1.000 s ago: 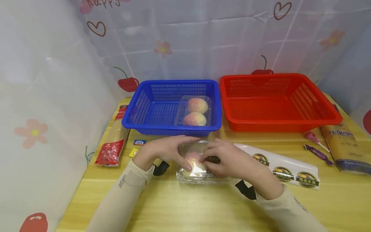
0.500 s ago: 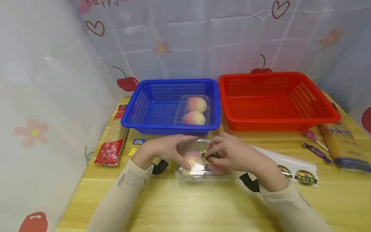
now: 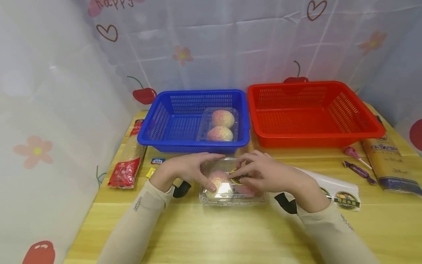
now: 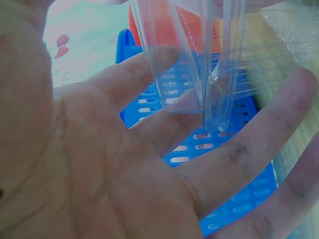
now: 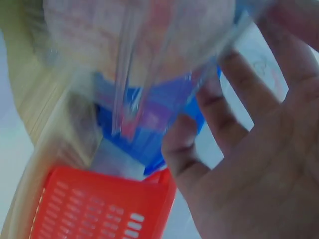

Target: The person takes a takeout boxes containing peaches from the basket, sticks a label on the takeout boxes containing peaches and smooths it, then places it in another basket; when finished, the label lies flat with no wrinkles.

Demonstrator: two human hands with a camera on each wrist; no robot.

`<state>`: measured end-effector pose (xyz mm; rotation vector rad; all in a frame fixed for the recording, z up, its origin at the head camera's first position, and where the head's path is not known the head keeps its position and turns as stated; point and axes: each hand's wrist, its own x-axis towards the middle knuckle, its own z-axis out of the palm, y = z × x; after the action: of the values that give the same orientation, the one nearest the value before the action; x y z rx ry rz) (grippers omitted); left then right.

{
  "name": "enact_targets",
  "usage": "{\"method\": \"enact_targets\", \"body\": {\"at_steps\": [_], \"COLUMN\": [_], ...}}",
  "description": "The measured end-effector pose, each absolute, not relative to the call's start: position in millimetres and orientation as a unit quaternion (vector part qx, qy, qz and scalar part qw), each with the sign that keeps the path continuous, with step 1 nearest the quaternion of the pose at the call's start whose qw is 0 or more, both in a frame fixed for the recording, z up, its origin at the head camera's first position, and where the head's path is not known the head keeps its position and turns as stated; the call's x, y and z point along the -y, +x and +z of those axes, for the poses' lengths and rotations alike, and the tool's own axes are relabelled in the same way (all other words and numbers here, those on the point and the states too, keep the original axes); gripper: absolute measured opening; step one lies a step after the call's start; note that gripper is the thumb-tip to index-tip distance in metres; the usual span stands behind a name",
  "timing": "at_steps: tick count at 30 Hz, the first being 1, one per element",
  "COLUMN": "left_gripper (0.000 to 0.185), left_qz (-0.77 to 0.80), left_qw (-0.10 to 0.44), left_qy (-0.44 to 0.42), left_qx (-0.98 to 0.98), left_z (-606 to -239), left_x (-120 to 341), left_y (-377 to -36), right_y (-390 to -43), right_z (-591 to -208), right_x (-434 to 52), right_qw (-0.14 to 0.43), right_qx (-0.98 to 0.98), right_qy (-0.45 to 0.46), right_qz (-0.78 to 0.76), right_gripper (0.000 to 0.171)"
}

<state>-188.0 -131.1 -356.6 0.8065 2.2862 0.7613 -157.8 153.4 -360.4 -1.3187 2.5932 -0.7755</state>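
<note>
Your left hand (image 3: pixel 184 170) curls round the clear box (image 3: pixel 230 190) at table (image 3: pixel 211 234) centre, 6 o'clock of the blue basket (image 3: pixel 158 128). Your right hand (image 3: pixel 263 174) pinches a sticker (image 3: pixel 238 179) on its lid; red basket (image 3: pixel 316 139) at 1 o'clock.

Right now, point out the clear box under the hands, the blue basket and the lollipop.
clear box (image 3: pixel 230 198), head view, its front wall.
blue basket (image 3: pixel 171 126), head view, bare part of its floor.
lollipop (image 3: pixel 348 150), head view, its pink wrapped head.
</note>
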Motion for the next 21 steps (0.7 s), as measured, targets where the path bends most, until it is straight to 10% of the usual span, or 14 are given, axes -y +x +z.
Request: {"method": "enact_targets", "body": {"at_steps": [21], "left_gripper": [0.102], "left_qz": [0.229], "left_qw": [0.23], "left_qy": [0.338], "left_qx": [-0.883], "left_z": [-347.8], "left_x": [131.6], "left_y": [-182.6], "right_y": [-192.6], "right_z": [-403.5], "right_x": [-193.9], "right_qw": [0.214], "right_qx": [-0.76], "right_qy": [-0.412], "right_qz": [-0.454], "right_gripper": [0.059]}}
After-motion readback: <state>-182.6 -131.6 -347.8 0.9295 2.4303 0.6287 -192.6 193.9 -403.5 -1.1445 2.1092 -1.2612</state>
